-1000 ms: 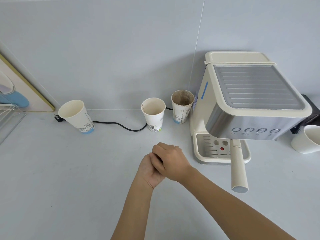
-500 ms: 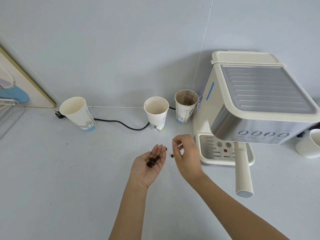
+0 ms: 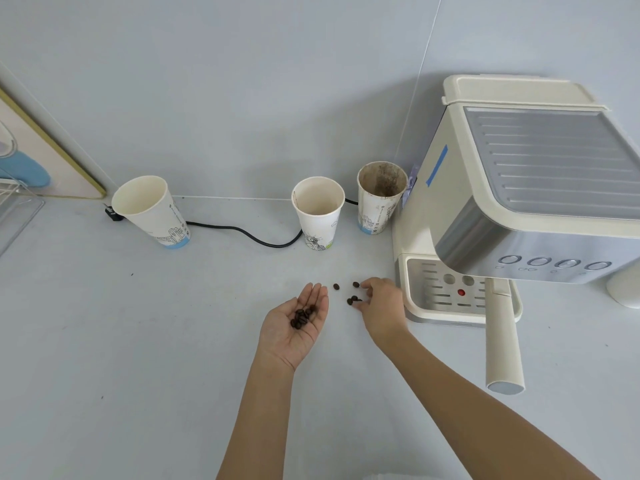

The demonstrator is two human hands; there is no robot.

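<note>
My left hand [image 3: 294,336] lies palm up over the white counter, fingers straight, with several dark coffee beans [image 3: 303,315] in the palm. Loose coffee beans [image 3: 352,300] lie on the counter just to its right; one single bean [image 3: 336,286] sits a little apart. My right hand [image 3: 382,306] rests low by these beans, back up and fingers loosely spread. Its thumb tip and forefinger tip touch or nearly touch two of them, and I see nothing pinched.
Three paper cups stand at the back: left cup [image 3: 152,213], middle cup [image 3: 318,213], and a stained cup [image 3: 379,199]. A cream espresso machine [image 3: 519,174] stands at the right, its portafilter handle [image 3: 502,341] pointing toward me. A black cable [image 3: 242,232] runs behind the cups.
A second ago my hands were clasped together. They parted; my left palm opened showing beans. My right hand dropped to the counter, where more loose beans now lie.
</note>
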